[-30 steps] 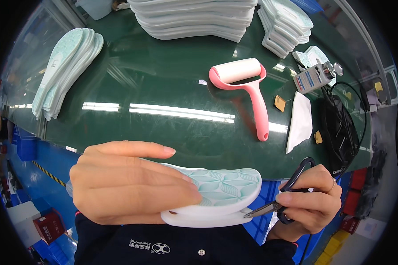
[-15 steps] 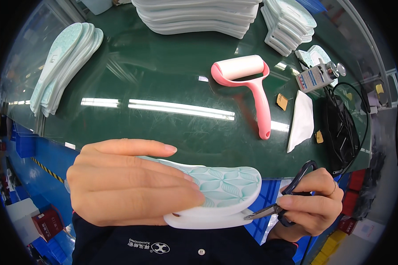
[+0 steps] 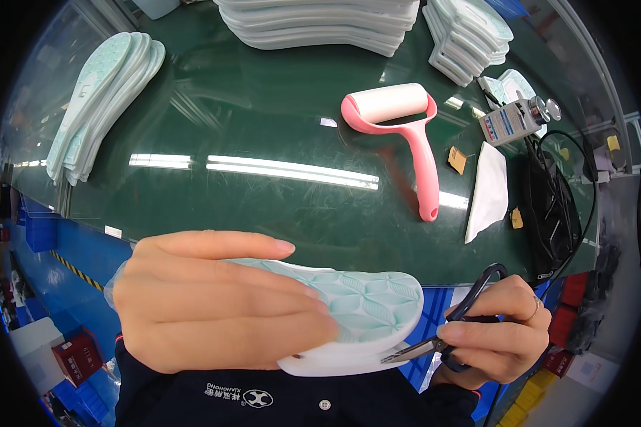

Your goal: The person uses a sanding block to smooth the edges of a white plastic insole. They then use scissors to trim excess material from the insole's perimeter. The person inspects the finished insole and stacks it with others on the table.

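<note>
My left hand [image 3: 224, 306] wraps over a white sole-shaped piece [image 3: 377, 302] with a teal leaf pattern on its upper face, held level at the table's near edge. Its far end is covered by my fingers. A second white layer [image 3: 335, 363] shows below it, with a gap between the two. In my right hand [image 3: 498, 331] are small dark-handled scissors [image 3: 414, 350], their loops round the fingers. The blade tips point left and touch the edge of the lower white layer.
On the green table [image 3: 263, 220] lies a pink-handled lint roller [image 3: 421, 160]. Similar soles are stacked at the left [image 3: 107, 107], back middle [image 3: 320, 25] and right [image 3: 470, 39]. A white cloth [image 3: 488, 192], a small bottle [image 3: 511, 122] and a black pouch [image 3: 550, 213] lie at the right.
The scissor tips have moved slightly left along the lower layer's edge. My left hand has shifted a little right and down, with the sole-shaped piece.
</note>
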`<action>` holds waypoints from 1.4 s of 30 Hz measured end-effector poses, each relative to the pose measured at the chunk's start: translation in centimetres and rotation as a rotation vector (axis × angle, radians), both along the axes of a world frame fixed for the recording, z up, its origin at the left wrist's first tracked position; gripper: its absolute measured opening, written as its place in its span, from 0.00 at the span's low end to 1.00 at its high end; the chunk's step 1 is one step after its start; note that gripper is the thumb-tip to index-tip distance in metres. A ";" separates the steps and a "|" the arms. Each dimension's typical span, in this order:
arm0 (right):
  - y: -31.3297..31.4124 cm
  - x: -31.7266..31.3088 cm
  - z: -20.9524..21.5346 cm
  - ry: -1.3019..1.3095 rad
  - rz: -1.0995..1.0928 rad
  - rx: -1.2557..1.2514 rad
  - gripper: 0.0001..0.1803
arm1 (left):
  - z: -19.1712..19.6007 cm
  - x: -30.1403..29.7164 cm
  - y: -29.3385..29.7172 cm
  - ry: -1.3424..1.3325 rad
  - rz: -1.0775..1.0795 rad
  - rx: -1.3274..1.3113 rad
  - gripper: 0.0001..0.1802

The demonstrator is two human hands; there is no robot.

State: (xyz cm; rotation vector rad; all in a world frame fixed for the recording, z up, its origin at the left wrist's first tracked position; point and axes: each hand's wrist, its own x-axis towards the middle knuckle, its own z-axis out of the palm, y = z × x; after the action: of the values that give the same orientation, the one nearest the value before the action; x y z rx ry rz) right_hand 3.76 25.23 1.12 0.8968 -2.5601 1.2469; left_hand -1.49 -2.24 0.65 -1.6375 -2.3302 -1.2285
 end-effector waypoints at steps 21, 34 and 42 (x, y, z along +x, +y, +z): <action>0.8 0.4 -0.1 -0.001 -0.039 -0.018 0.19 | 0.4 0.2 -0.2 -0.033 0.024 -0.044 0.11; 0.5 0.4 0.0 -0.010 -0.012 0.014 0.20 | 0.3 0.2 -0.1 -0.041 0.019 -0.031 0.13; 0.5 0.3 -0.2 0.020 0.029 0.027 0.17 | 0.2 0.2 -0.2 -0.042 0.001 -0.038 0.14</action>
State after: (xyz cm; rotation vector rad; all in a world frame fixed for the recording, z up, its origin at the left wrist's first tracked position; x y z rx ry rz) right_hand 4.09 25.71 0.92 0.9506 -2.5629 1.2081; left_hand -1.30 -2.40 0.89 -1.6380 -2.3927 -1.2379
